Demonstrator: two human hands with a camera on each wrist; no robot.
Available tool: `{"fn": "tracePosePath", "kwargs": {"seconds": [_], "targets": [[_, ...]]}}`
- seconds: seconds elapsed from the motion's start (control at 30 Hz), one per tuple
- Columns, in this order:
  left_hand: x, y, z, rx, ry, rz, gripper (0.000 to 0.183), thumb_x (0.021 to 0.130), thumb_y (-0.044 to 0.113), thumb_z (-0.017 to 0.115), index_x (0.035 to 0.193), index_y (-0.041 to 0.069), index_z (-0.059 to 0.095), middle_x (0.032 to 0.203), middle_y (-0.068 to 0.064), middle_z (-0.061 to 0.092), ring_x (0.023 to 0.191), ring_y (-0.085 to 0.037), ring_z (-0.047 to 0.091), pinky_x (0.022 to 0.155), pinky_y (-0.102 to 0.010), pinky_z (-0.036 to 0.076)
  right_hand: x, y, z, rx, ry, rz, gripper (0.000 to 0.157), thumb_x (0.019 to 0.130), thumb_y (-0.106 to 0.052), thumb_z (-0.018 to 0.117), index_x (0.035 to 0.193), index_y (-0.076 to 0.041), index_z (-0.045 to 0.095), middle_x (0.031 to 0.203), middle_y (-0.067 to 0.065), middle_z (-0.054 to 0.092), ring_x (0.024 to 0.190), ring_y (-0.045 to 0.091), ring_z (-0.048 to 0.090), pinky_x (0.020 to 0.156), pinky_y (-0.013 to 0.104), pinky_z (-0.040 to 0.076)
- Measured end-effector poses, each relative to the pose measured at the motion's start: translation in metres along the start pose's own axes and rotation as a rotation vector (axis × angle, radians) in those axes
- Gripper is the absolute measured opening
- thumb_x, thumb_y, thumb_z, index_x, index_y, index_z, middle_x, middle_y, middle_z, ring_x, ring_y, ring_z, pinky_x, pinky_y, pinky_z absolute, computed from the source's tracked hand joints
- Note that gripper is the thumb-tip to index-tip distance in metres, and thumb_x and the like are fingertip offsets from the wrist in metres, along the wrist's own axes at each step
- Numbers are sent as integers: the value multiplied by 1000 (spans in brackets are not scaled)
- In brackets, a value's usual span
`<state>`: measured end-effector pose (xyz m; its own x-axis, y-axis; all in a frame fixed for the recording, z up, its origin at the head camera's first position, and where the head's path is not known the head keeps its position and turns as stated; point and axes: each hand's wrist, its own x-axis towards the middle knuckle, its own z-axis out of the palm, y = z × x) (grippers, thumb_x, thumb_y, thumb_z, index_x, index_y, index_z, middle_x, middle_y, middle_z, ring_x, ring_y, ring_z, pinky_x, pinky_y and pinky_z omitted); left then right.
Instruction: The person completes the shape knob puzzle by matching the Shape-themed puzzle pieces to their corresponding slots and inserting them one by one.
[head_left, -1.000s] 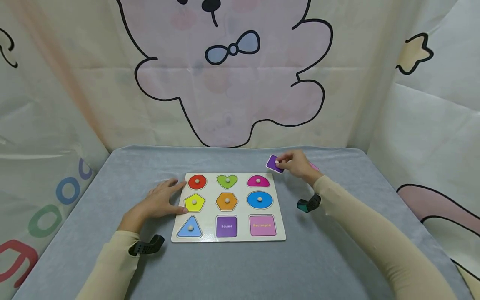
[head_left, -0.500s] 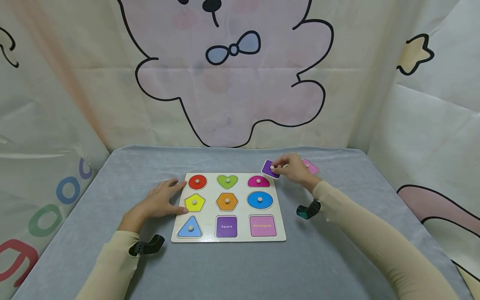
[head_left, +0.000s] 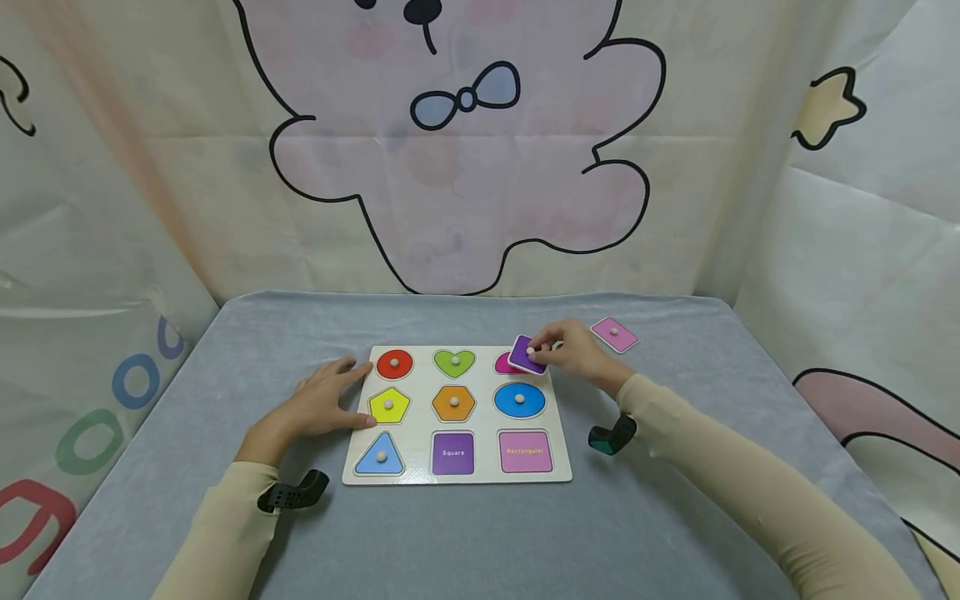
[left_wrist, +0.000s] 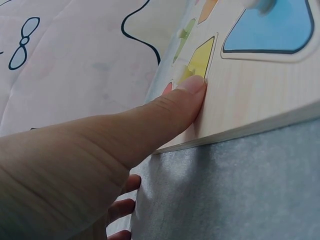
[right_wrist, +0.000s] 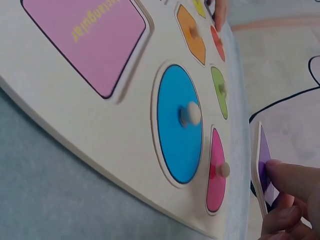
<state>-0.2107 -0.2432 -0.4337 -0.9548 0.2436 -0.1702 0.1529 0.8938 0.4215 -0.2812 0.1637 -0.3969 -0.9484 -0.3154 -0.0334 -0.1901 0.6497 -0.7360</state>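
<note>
A white wooden shape puzzle board (head_left: 416,457) lies on the cloth, most recesses filled with knobbed pieces. The recesses printed "Square" (head_left: 453,462) and "Rectangular" (head_left: 525,462) in its near row hold no piece. My right hand (head_left: 576,354) pinches the purple square piece (head_left: 521,353) by its knob, above the board's far right corner, partly covering the magenta semicircle (right_wrist: 216,185). At the board's left edge rests my left hand (head_left: 318,402), fingers spread, its thumb on the surface beside the yellow pentagon (left_wrist: 201,59). A pink rectangle piece (head_left: 614,334) lies behind my right hand.
Grey-blue cloth (head_left: 450,542) covers the table. A printed fabric backdrop (head_left: 465,208) rises just past its far edge, with more fabric along both sides. Each wrist wears a black band, such as the left one (head_left: 294,492).
My right hand has moved left and nearer with the purple square piece, from beyond the board's corner to over it. The pink rectangle has come fully into sight. My left hand stays put.
</note>
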Motion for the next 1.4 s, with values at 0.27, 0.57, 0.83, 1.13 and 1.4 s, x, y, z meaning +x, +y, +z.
{"fn": "tracePosePath", "kwargs": {"seconds": [0.27, 0.57, 0.83, 1.13, 1.4], "targets": [[0, -1, 2, 0, 0, -10, 99, 78, 53, 80, 157, 14, 37, 162, -27, 29, 148, -51, 24, 114, -77, 21, -6, -6, 15, 8, -58, -64, 15, 91, -10, 75, 102, 1, 77, 80, 6, 60, 86, 20, 52, 63, 24, 42], [1, 0, 4, 3, 2, -20, 99, 77, 54, 80, 157, 15, 37, 162, -26, 29, 148, -51, 25, 115, -77, 21, -15, -15, 30, 7, -150, -85, 14, 90, -11, 77, 101, -3, 79, 76, 2, 56, 84, 18, 53, 63, 20, 43], [-1, 1, 5, 8, 0, -23, 100, 76, 55, 80, 157, 15, 38, 161, -26, 31, 147, -51, 27, 114, -76, 23, -27, -22, 46, 27, -221, -131, 11, 89, -12, 77, 97, -5, 78, 75, -1, 56, 79, 15, 52, 64, 19, 43], [-1, 2, 4, 6, -7, -21, 99, 78, 54, 80, 158, 15, 36, 161, -27, 30, 147, -51, 27, 114, -77, 22, -37, -32, 63, 61, -273, -211, 9, 87, -10, 79, 93, -4, 78, 73, 0, 57, 66, 10, 50, 58, 16, 43], [1, 1, 0, 5, 1, -16, 99, 78, 54, 80, 158, 16, 36, 161, -27, 30, 147, -51, 26, 115, -77, 22, -40, -42, 81, 120, -335, -195, 7, 87, -8, 78, 93, -3, 78, 73, -3, 57, 65, 6, 49, 58, 14, 42]]}}
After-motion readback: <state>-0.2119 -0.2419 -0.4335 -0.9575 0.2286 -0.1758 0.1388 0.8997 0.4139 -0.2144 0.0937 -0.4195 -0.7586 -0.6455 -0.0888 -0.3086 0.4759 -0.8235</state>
